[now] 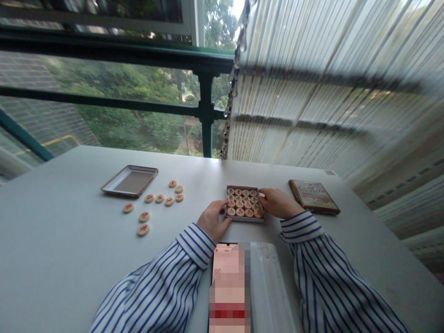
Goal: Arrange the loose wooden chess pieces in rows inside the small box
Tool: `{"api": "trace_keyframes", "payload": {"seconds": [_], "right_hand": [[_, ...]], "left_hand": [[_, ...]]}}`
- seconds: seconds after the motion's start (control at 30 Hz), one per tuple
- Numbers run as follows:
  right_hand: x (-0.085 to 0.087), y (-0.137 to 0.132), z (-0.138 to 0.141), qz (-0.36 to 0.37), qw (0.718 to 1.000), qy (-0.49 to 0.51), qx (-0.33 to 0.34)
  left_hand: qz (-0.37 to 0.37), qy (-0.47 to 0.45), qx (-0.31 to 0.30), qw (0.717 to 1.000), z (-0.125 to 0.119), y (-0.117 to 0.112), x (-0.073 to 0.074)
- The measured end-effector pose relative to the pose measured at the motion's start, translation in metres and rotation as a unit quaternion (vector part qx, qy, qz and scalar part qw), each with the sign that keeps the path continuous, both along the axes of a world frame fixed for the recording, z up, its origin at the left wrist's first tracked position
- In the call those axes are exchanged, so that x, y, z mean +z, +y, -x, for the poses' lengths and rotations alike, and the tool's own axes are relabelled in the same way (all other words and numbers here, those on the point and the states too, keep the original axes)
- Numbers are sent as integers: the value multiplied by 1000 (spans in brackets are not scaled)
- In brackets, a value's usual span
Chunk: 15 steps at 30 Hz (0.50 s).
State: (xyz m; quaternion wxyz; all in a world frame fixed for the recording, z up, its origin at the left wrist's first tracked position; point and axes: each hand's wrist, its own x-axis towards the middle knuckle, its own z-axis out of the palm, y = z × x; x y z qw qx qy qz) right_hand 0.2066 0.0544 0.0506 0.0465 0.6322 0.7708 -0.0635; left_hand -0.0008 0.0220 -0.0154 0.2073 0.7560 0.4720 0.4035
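The small box (244, 218) of wooden discs (243, 203) sat midway along the table's (69, 259) near edge. The left hand (212, 218) and right hand (277, 202) clasped its opposite walls, fingers half curled — a good hold, I judged: light and stiff, yet the loose discs would spill if tilted.

A white table (52, 259) is stretching across the lower view, its bare top taking soft, even daylight. Behind it a wide window (104, 69) is looking out on green trees (156, 129) and what seems to be a tiled roof (34, 120) — a dark railing (206, 120) is crossing the glass. On the right, pale vertical blinds (329, 92) are hanging, blurred and glowing.
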Motion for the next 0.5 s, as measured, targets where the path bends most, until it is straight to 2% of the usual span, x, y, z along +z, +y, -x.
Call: {"api": "trace_keyframes", "payload": {"seconds": [0.5], "right_hand": [[-1,2,-2,-5,1000,7,0]], "left_hand": [[-10,-19,12,1000,-1,0,0]]}}
